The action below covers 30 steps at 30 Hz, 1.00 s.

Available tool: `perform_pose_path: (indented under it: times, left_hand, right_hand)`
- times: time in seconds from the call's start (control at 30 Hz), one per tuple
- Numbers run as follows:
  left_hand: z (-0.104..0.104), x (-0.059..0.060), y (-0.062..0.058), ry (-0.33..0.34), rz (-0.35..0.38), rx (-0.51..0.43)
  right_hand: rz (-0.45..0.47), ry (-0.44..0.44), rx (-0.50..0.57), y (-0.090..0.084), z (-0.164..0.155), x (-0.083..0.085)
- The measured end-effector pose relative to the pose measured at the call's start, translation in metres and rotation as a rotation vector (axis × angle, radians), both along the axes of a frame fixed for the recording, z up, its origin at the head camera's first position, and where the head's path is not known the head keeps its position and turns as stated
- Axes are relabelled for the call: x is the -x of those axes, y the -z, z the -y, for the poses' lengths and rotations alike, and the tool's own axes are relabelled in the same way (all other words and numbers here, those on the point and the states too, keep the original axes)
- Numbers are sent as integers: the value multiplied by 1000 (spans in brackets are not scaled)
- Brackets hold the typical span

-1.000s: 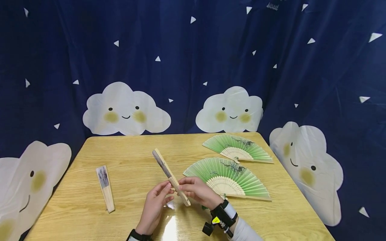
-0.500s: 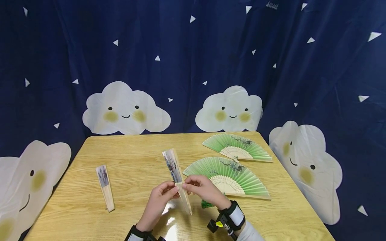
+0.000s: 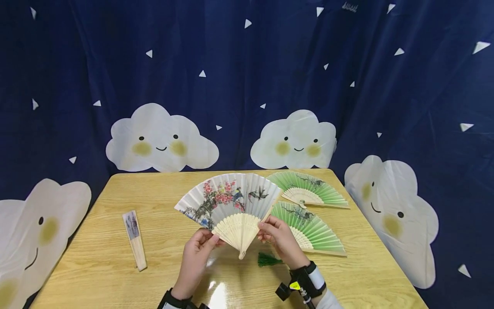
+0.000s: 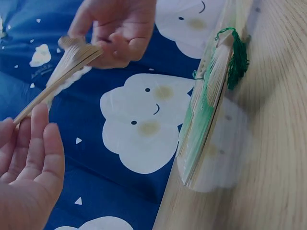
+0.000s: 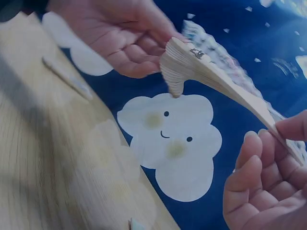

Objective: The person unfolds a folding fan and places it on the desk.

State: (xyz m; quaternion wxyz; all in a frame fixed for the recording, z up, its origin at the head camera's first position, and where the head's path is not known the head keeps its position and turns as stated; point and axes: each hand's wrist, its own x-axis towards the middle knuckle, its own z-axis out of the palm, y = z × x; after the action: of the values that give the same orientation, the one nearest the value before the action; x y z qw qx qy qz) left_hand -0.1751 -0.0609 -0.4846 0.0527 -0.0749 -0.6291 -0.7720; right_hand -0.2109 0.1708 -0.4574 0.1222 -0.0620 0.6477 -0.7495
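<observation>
The white fan (image 3: 230, 201), a closed stick half a second ago, is now standing spread into a wide arc above the table (image 3: 173, 189), so the opening stroke is looking nearly done. The left hand (image 3: 197, 251) is pinching the left outer rib near the pivot, thumb on top. The right hand (image 3: 278, 236) is pinching the right outer rib, fingers curled along its edge. (From the wrist views the ribs are showing edge-on, as a thin stack.)

Materials: the leaf is looking like pleated white paper or silk, printed with pink blossoms and dark branches; the ribs are pale slotted bamboo, converging at one rivet. A green tassel (image 3: 268, 259) is lying on the glossy, wood-grain tabletop just beside the right wrist.

Two green fans (image 3: 308, 225) are lying open, flat, to the right, the near one partly behind the white leaf. A closed fan (image 3: 134, 240) is lying well apart on the left.
</observation>
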Motion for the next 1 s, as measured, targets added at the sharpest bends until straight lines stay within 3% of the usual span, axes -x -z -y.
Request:
perform_pose_path:
  times: [0.17,0.37,0.57,0.7,0.77,0.87,1.0]
  left_hand:
    - [1,-2,-3,-39,9,-81]
    - [-3,-3,-3,-120,96,-182]
    - [-9,-7,13,-146,152,-281]
    - [-10,-14,39,-74,137,-305]
    - [-8,-19,50,-1,143,-309]
    - [-3,-29,56,83,215,-290]
    - [11,-41,53,184,359,-258]
  right_hand:
    - [57,22,126,2,-14,-5]
    - [77,-1,232,12,-24,-14]
    - [118,-5,299,30,-28,-36]
    - [206,71,291,40,-30,-59]
    - [257,104,299,45,-33,-70]
    - [324,95,315,54,-43,-85]
    - [437,10,304,69,-59,-103]
